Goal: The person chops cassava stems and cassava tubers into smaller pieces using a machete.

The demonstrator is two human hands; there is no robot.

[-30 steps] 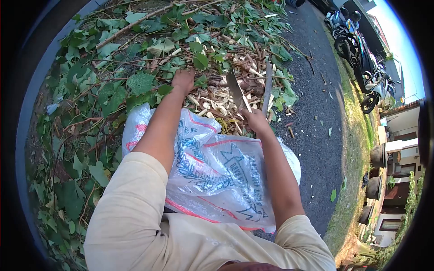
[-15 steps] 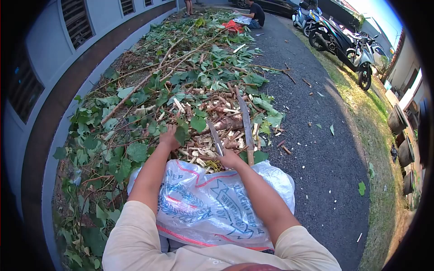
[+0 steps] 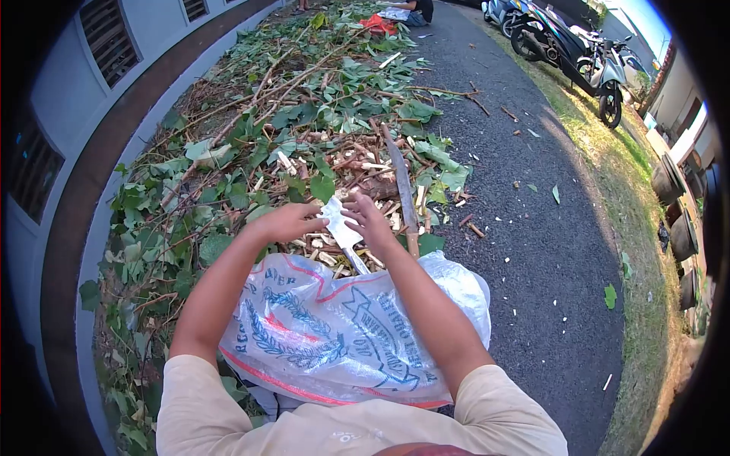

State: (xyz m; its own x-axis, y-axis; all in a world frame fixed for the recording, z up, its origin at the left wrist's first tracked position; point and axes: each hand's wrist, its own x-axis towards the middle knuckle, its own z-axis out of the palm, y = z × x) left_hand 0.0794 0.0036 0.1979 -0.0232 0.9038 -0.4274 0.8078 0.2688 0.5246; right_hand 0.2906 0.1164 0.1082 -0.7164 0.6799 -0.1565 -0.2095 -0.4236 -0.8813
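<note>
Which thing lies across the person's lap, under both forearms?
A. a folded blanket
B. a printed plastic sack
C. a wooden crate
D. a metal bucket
B: a white plastic sack with blue and red print is spread over the lap, and the left hand and right hand reach out above it toward the knife and the heap of cut stems.

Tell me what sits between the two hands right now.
In the head view, a knife blade lies between the left hand and the right hand; both hands touch it, and its handle end rests on the woven plastic sack.
</note>
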